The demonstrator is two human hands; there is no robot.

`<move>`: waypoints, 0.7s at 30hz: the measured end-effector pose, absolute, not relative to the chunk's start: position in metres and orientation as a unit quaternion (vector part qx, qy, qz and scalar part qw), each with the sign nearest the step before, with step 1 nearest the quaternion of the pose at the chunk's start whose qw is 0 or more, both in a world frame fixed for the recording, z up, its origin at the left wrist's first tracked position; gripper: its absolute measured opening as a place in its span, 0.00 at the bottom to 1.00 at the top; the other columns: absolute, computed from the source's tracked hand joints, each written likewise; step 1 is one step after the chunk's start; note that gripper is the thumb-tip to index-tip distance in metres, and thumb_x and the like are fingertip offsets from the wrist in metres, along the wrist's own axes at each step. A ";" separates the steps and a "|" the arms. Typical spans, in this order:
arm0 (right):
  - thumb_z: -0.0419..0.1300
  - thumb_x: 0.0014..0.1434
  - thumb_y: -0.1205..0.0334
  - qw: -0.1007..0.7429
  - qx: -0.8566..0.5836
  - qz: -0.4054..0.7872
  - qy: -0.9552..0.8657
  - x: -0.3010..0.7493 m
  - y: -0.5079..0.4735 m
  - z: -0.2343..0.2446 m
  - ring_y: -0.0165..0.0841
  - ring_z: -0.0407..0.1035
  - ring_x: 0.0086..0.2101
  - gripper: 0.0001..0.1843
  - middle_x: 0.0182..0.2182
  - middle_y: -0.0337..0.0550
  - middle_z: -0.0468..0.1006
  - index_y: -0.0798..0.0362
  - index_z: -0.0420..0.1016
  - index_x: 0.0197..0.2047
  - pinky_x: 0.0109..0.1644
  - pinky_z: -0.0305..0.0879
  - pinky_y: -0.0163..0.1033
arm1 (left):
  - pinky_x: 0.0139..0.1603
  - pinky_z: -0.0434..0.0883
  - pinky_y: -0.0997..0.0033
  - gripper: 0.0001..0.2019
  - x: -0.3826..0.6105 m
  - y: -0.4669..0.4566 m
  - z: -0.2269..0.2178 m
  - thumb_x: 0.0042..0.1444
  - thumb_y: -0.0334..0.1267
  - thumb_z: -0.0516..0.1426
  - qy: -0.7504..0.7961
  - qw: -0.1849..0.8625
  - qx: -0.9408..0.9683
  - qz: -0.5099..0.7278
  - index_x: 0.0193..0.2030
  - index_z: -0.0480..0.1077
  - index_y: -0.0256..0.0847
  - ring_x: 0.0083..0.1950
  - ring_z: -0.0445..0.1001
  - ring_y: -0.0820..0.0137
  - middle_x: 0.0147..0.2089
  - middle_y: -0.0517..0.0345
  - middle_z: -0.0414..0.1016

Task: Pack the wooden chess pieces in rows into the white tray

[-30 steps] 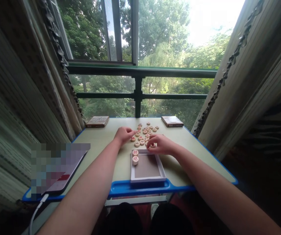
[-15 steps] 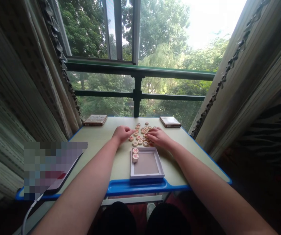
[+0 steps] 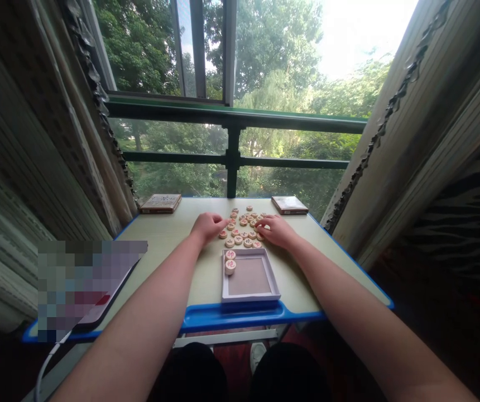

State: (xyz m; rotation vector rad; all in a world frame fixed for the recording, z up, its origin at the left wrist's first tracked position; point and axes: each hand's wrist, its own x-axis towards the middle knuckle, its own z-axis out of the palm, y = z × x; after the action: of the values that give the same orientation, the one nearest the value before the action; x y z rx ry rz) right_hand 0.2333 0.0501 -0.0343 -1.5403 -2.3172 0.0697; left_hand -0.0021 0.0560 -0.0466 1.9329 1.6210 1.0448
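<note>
Several round wooden chess pieces (image 3: 242, 223) with red characters lie scattered on the pale table (image 3: 168, 240). My left hand (image 3: 209, 226) rests at the left of the pile, fingers curled loosely with a fingertip touching a piece. At the pile's right side, my right hand (image 3: 277, 230) reaches in with its fingers bent over the pieces; what they grip is hidden. Nearer me sits a shallow white box (image 3: 250, 277) with two pieces (image 3: 230, 261) stacked along its upper left corner.
A phone (image 3: 97, 304) with a cable lies at the table's left front. Two flat boxes rest at the far corners, one on the left (image 3: 160, 203) and one on the right (image 3: 289, 205). Beyond is a green window railing (image 3: 234, 120); curtains hang on both sides.
My right hand has moved from the box's top edge farther back into the right side of the pile. The left hand has barely shifted. The view has tilted slightly.
</note>
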 end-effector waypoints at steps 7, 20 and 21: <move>0.60 0.53 0.59 0.233 -0.612 0.077 -0.752 0.234 0.054 -0.036 0.37 0.68 0.39 0.08 0.36 0.44 0.78 0.51 0.78 0.34 0.44 0.61 0.39 | 0.25 0.57 0.72 0.18 0.000 0.054 -0.044 0.44 0.52 0.55 0.582 0.197 0.700 0.364 0.21 0.72 0.37 0.23 0.63 0.72 0.18 0.59 0.68; 0.65 0.45 0.60 0.137 -0.410 0.264 -0.862 0.216 -0.008 0.003 0.27 0.65 0.28 0.08 0.27 0.37 0.76 0.53 0.78 0.31 0.30 0.58 0.31 | 0.24 0.55 0.72 0.19 -0.005 0.057 -0.047 0.45 0.52 0.53 0.584 0.156 0.722 0.337 0.16 0.67 0.39 0.22 0.61 0.73 0.16 0.61 0.63; 0.66 0.45 0.61 0.120 -0.404 0.239 -0.875 0.212 -0.013 0.003 0.26 0.65 0.27 0.08 0.26 0.37 0.75 0.53 0.78 0.30 0.30 0.57 0.31 | 0.24 0.54 0.72 0.19 -0.005 0.058 -0.047 0.46 0.51 0.53 0.583 0.149 0.725 0.336 0.16 0.66 0.39 0.22 0.60 0.73 0.15 0.61 0.63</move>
State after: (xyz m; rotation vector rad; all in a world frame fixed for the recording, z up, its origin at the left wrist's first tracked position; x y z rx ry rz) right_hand 0.2122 -0.0125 0.0033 -1.1807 -2.5555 0.6971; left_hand -0.0053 0.0575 -0.0471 2.0841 1.6753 0.9648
